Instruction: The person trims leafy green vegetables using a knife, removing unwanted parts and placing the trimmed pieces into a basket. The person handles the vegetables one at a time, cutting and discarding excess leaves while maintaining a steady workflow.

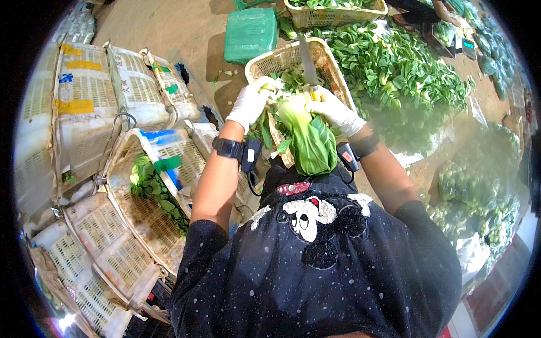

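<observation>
My right hand (336,112), in a white glove, grips a knife (309,63) by its yellow handle, the blade pointing away from me. The same hand's fingers touch the pale base of a head of bok choy (310,137), whose green leaves hang toward my lap. My left hand (252,101), also gloved, pinches what looks like a pale bok choy leaf stalk (269,86) beside that base. Beyond both hands stands a plastic crate (338,69) with loose leaves (291,78) inside.
A big heap of bok choy (393,72) spreads at the right, with bagged greens (477,169) nearer. A green wrapped block (251,34) and another crate (338,17) are farther off. Stacked crates (86,84) and an open crate (122,211) holding greens stand left. Another person's arm (446,12) shows top right.
</observation>
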A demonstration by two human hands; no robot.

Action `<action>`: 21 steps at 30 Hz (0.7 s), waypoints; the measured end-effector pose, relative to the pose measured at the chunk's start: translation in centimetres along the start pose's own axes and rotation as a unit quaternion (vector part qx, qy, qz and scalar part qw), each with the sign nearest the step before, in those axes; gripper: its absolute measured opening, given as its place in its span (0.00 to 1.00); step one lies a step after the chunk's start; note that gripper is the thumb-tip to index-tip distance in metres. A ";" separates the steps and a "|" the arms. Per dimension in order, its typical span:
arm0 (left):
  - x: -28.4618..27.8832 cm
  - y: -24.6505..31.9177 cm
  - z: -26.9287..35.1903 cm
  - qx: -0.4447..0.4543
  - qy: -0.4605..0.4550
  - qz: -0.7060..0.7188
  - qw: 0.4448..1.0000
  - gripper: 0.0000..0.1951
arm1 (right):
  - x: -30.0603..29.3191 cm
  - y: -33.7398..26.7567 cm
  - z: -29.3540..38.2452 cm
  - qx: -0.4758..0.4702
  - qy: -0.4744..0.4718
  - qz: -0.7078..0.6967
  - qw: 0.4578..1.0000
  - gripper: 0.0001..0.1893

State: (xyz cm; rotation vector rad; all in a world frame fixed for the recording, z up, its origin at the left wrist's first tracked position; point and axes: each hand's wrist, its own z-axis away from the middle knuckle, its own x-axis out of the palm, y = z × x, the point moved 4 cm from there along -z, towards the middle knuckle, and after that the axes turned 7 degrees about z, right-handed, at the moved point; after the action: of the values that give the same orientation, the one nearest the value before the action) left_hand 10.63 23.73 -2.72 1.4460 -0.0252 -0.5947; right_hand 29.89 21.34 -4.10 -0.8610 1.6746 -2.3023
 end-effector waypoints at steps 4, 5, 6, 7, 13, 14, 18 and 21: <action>0.8 -2.5 1.2 0.065 0.140 -0.172 0.973 0.30 | -1.6 -0.7 1.0 0.007 0.038 0.036 0.999 0.20; 1.3 -3.5 1.2 0.087 0.091 -0.040 0.991 0.32 | -1.9 -0.7 1.2 0.018 0.049 0.071 0.996 0.21; 3.9 -0.5 1.1 -0.032 -0.026 0.307 0.951 0.36 | -2.1 -1.0 1.4 -0.013 0.032 0.029 0.999 0.26; 5.5 0.5 1.6 -0.032 -0.083 0.189 0.978 0.36 | -1.6 -1.6 1.4 -0.015 0.033 0.028 0.999 0.26; 4.4 4.7 2.0 0.180 0.297 -0.276 0.896 0.41 | -2.9 -3.7 2.4 -0.115 0.155 0.009 0.981 0.31; 4.6 5.5 2.0 0.178 0.302 -0.331 0.876 0.38 | -3.4 -3.2 2.8 -0.075 0.154 0.008 0.985 0.32; 6.7 6.2 1.9 0.212 0.276 -0.456 0.819 0.30 | -3.3 -0.3 3.6 -0.005 0.125 -0.073 0.989 0.18; 7.5 6.0 1.9 0.216 0.265 -0.481 0.807 0.29 | -2.9 0.0 3.4 0.082 0.079 -0.210 0.971 0.16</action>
State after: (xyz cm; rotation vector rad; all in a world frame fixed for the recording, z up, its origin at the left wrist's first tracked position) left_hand 18.57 19.07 0.69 2.0000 1.1500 -1.0118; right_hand 34.11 19.84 -4.37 -1.1101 1.4379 -2.8096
